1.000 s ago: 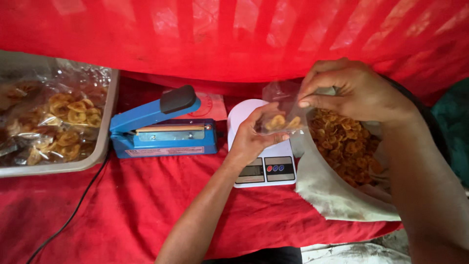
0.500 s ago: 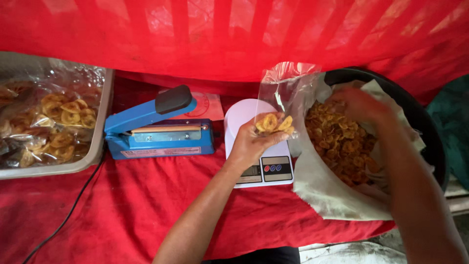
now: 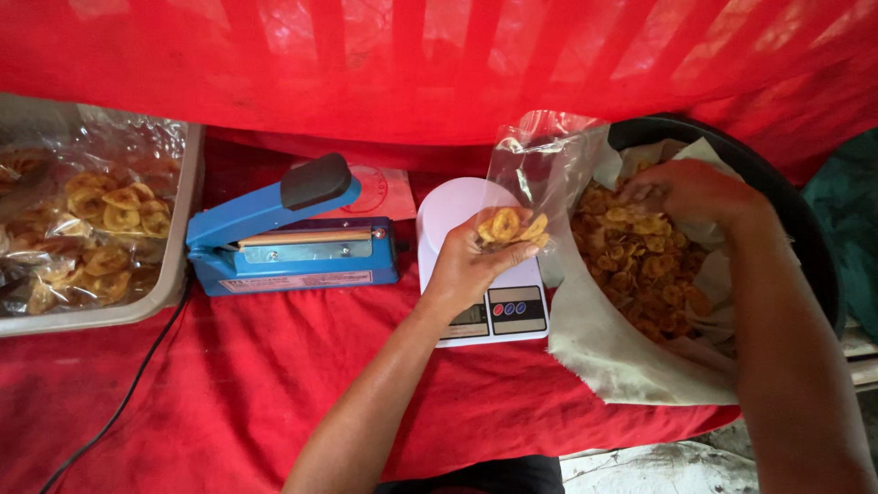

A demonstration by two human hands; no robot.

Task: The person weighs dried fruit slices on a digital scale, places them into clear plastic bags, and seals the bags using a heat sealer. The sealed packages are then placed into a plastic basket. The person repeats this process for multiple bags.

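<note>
Right hand's fingertips (image 3: pixel 654 194) among chips (image 3: pixel 640 265)

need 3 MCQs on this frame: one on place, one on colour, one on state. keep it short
1. Where is the clear bag?
A. inside the grey tray
B. held by the left hand above the white scale
C. flat on the red cloth

2. What colour is the heat sealer?
A. blue with a black handle knob
B. green
C. all white

3. What is the state of the right hand?
A. resting on the sealer
B. pinching the bag mouth
C. down among the chips in the lined black tub

Key:
1 B: the left hand grips the bag's bottom over the scale.
2 A: blue body, dark knob.
3 C: its fingers sit on the chips in the tub.
</note>
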